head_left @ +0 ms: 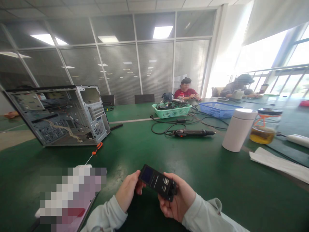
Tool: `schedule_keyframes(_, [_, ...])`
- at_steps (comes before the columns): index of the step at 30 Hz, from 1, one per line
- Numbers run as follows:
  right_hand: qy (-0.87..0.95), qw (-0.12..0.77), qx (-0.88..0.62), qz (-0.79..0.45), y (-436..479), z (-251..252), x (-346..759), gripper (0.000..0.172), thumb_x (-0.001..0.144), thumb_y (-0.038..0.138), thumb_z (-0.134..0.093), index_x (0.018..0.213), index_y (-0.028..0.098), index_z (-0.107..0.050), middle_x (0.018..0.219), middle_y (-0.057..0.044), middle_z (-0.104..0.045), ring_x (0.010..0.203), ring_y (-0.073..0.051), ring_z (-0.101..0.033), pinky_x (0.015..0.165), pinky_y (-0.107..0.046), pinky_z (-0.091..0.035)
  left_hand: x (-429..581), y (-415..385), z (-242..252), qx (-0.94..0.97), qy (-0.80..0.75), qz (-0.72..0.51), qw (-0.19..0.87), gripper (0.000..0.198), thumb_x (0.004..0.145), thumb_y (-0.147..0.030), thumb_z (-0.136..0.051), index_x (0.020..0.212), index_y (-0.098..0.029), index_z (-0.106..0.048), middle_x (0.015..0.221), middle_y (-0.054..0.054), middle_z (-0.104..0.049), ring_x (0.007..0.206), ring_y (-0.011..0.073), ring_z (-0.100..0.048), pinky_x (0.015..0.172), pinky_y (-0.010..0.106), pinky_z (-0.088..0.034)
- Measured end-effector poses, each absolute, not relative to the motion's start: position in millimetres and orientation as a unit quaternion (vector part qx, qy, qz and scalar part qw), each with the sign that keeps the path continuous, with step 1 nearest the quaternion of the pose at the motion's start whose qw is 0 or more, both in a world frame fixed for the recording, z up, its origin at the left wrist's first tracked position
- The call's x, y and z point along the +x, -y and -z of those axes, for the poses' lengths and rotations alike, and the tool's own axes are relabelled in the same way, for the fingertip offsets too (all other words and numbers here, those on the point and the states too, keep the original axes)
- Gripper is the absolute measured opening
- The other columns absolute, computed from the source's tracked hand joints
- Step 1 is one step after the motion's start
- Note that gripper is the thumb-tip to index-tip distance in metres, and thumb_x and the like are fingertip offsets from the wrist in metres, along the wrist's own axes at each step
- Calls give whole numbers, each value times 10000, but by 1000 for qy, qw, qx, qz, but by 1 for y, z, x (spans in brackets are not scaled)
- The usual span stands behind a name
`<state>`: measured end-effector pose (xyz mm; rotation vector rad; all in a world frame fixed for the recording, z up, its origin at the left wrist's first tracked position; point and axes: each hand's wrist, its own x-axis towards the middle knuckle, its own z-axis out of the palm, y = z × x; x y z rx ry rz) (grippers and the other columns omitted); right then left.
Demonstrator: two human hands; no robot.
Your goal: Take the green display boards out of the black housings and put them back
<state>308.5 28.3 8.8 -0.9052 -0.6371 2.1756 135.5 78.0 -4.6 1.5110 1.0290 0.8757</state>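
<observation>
Both my hands hold a small black device with a dark screen and white markings above the green table. My left hand grips its screen end, fingertips partly hidden behind it. Around the other end, my right hand is closed, its thumb on the upper edge. Ahead lies a black electric screwdriver with a cable. To the left stands an opened computer case, bare metal showing inside. An orange-handled tool with a thin shaft lies in front of the case.
A green basket of cables and a blue basket stand farther back. On the right are a white tumbler, a glass jar and paper. A blurred-out item lies at left front. Two people sit across the table.
</observation>
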Motion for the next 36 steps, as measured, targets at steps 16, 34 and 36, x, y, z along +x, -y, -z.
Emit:
schedule_keyframes(16, [761,451,-436,-164,-14,-27,323,463,690,122,-476,1146,203,-453,1053,-54,-485,913,-184,-508,800,-296,-435,136,-65,-19,693,-372,-408,463,409,725,-346,-601,1090,-199,-490,1102,91,-578,933,224,-567,766,285,-445])
schedule_keyframes(34, [758,431,-465,-154,-22,-17,329,398,692,306,-711,1011,186,-504,949,-31,-546,858,-190,-525,748,-290,-422,132,-68,-18,718,-345,-362,484,185,732,-291,-609,851,-180,-521,1089,111,-588,1042,251,-526,851,355,-413])
schedule_keyframes(36, [749,431,-474,-170,-21,-16,329,405,688,312,-697,1019,191,-497,956,-24,-557,856,-184,-534,753,-283,-416,131,-69,-17,715,-339,-363,492,200,728,-316,-613,836,-176,-521,1062,109,-595,1047,255,-521,850,356,-412])
